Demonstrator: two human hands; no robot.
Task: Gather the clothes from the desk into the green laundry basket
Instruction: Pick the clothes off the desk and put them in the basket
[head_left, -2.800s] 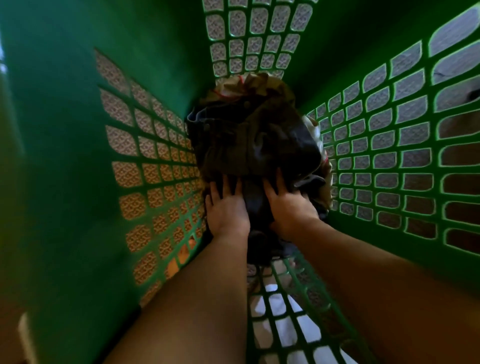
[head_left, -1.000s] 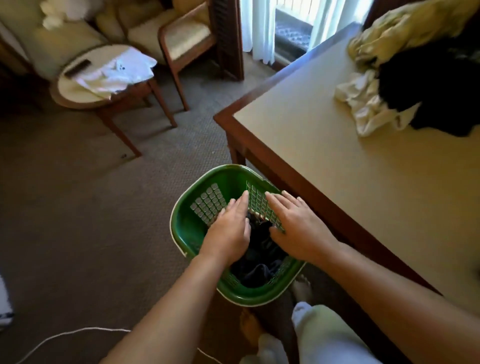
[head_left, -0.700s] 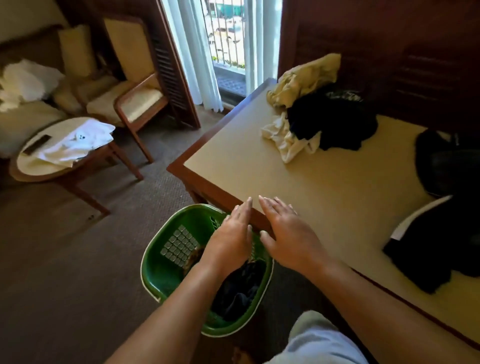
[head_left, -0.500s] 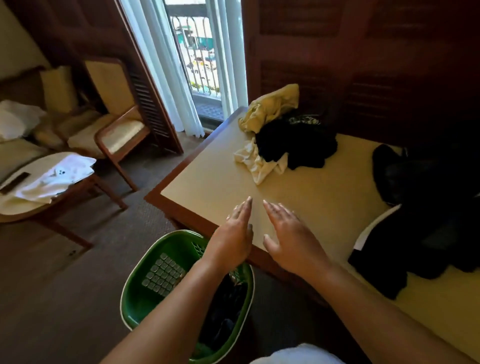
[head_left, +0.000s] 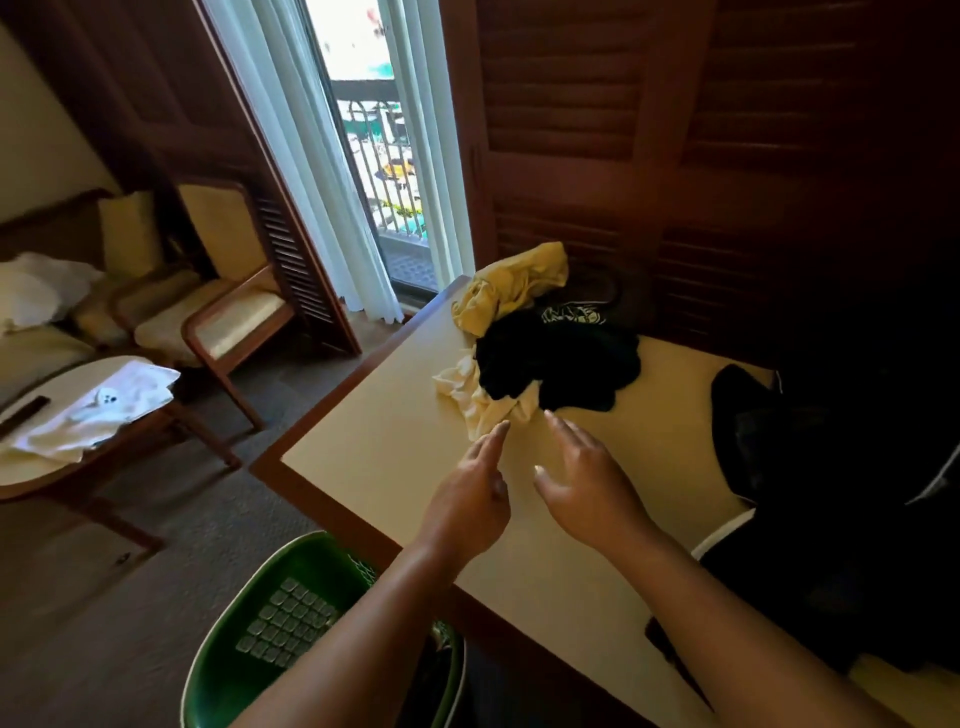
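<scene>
The left hand (head_left: 470, 499) and right hand (head_left: 587, 483) hover side by side over the tabletop (head_left: 395, 441), fingers straight, holding nothing. The left fingertips are at the edge of a cream garment (head_left: 483, 402) (contact unclear). It is heaped with a black garment (head_left: 556, 364) and a yellow garment (head_left: 514, 291). More dark clothing (head_left: 831, 467) lies at the right. The green laundry basket (head_left: 249, 649) stands on the carpet (head_left: 130, 597) under the left forearm.

Dark louvred shutters (head_left: 571, 104) flank a bright curtained window (head_left: 384, 156); armchair (head_left: 228, 312) on carpet (head_left: 130, 623).
</scene>
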